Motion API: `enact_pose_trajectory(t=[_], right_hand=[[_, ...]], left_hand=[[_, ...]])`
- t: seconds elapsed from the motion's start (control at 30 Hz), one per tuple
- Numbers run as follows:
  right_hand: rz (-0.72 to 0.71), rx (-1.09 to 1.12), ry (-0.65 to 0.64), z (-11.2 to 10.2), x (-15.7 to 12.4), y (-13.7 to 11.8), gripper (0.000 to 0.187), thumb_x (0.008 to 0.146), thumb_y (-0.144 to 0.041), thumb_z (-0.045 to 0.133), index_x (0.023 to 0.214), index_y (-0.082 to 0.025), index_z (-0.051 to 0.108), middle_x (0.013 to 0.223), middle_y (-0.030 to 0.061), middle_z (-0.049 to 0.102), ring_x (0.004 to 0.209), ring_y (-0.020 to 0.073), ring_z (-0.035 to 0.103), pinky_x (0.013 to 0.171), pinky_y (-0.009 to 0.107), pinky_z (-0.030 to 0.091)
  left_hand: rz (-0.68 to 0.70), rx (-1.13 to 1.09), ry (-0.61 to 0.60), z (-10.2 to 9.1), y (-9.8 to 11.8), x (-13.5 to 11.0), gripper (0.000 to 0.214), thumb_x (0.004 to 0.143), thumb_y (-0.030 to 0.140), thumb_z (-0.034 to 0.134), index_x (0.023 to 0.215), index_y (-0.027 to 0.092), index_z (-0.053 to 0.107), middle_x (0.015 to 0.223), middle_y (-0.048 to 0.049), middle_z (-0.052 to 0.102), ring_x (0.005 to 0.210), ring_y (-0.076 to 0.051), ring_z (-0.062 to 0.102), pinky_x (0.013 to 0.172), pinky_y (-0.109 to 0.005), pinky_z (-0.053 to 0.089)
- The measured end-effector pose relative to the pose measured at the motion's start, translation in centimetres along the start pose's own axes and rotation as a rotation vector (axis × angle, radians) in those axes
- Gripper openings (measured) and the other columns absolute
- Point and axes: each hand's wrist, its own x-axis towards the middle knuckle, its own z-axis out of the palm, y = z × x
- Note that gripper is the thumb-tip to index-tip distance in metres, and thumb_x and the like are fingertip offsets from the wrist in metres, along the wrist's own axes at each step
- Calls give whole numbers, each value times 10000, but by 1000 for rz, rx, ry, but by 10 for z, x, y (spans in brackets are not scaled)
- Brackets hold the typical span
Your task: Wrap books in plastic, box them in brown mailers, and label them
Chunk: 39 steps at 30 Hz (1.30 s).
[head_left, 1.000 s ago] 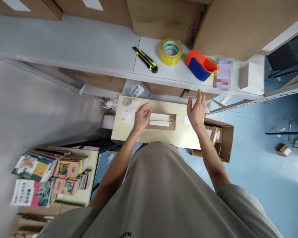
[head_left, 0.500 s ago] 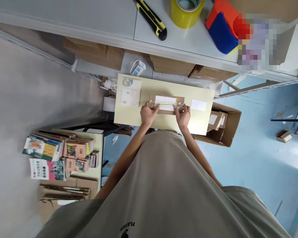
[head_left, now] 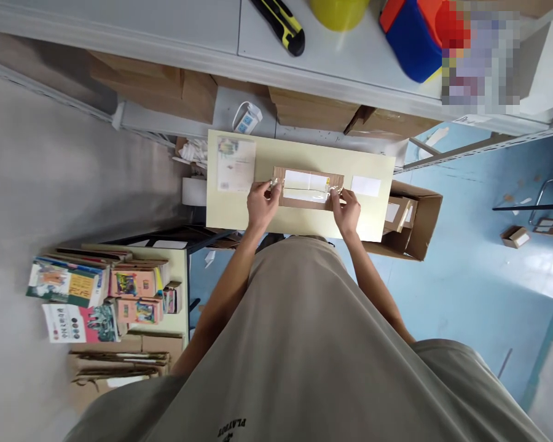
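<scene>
The cardboard parcel (head_left: 305, 205) lies flat near the middle of the frame, its long side running across the picture, perhaps so that both ends fall within easy reach. A white label (head_left: 306, 182) covers much of its top face, and clear tape (head_left: 335, 191) catches the light at both ends. The left hand (head_left: 262, 206) is at the parcel's left end, thumb and fingers pinching what looks like one end of the tape; the right hand (head_left: 347, 212) pinches the shiny film at the right end in the same way. Gripping it at opposite ends probably keeps the strip taut and level, though the film is too thin to follow along its whole length. Beneath is a pale yellow tabletop (head_left: 373, 215), which gives the parcel firm backing. A printed sheet (head_left: 236, 164) lies to its left and a white slip (head_left: 365, 186) to its right, both apart from it, which leaves room for the hands. Just beyond the table's right edge stands an open carton (head_left: 431, 224) holding smaller boxes. Along the top of the frame, a grey shelf (head_left: 166, 43) carries a cutter (head_left: 283, 27), a yellow roll (head_left: 340, 13) and a blue-and-orange object (head_left: 412, 43), seemingly put there to stay handy without crowding the table.
</scene>
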Motion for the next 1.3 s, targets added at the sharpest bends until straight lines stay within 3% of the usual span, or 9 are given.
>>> enact_pose_trajectory(t=[0.1, 0.2, 0.43, 0.53, 0.63, 0.87, 1.0, 1.17, 1.3], right_hand=[[-114, 59, 43, -17, -1, -6, 549, 1179, -679, 574, 1385, -253, 853, 1445, 179, 765, 1316, 338, 783, 1083, 573, 752], [-128, 67, 52, -19, -1, 8, 423, 1126, -563, 696, 1402, -274, 837, 1406, 150, 757, 1275, 315, 787, 1158, 586, 730], [177, 77, -165, 33, -12, 75, 193, 999, -301, 644, 1155, -238, 738, 1327, 188, 814, 1219, 299, 823, 1131, 536, 726], [262, 24, -264, 39, -8, 89, 156, 969, -286, 621, 1057, -247, 743, 1258, 204, 855, 1214, 341, 831, 1189, 593, 686], [253, 43, -226, 35, 11, 94, 228, 985, -370, 625, 1101, -245, 776, 1333, 214, 865, 1236, 360, 825, 1238, 631, 650], [281, 301, -199, 42, 49, 72, 677, 1036, -844, 619, 1265, -228, 782, 1361, 190, 855, 1172, 313, 839, 1095, 563, 728], [213, 315, -171, 25, 34, 41, 910, 1053, -1008, 459, 1317, -204, 793, 1419, 215, 840, 1229, 315, 843, 1090, 527, 727], [188, 312, -129, 4, 12, 13, 1152, 1033, -1100, 214, 1405, -185, 807, 1427, 230, 834, 1337, 350, 829, 1157, 549, 699], [215, 304, -161, 8, 11, 14, 1140, 1012, -1120, 274, 1398, -196, 818, 1329, 201, 864, 1309, 344, 824, 1127, 556, 703]], left_hand=[[70, -83, -48, -17, -10, 2, 329, 1074, 513, 802, 1220, 229, 881, 1184, -103, 825, 978, -232, 801, 959, -349, 701], [80, -159, -102, -22, -30, -3, 301, 1029, 396, 826, 1272, 223, 865, 1249, -97, 838, 1046, -241, 847, 1054, -390, 729], [-237, -213, -151, 22, -99, -25, 253, 924, 141, 708, 1146, 188, 821, 1263, -158, 894, 1214, -325, 883, 1241, -544, 669], [-342, -124, -179, 29, -119, -21, 213, 896, 160, 736, 1088, 200, 819, 1223, -170, 895, 1232, -359, 872, 1266, -606, 639], [-316, -143, -138, 29, -128, 0, 279, 924, 240, 763, 1191, 207, 836, 1346, -184, 876, 1290, -361, 847, 1283, -598, 624], [-253, -343, -106, 34, -99, 56, 380, 1086, 567, 715, 1196, 221, 826, 1233, -148, 888, 1193, -311, 854, 1097, -483, 721], [-234, -391, -69, 15, -68, 47, 636, 1171, 770, 558, 1248, 196, 821, 1202, -190, 873, 1196, -324, 866, 1038, -452, 735], [-205, -438, -114, -14, -45, 21, 927, 1114, 988, 416, 1390, 193, 805, 1137, -159, 852, 1227, -323, 868, 1085, -447, 726], [-207, -383, -191, -15, -45, 16, 828, 1081, 959, 568, 1335, 214, 823, 1127, -136, 857, 1175, -312, 858, 1049, -435, 721]])
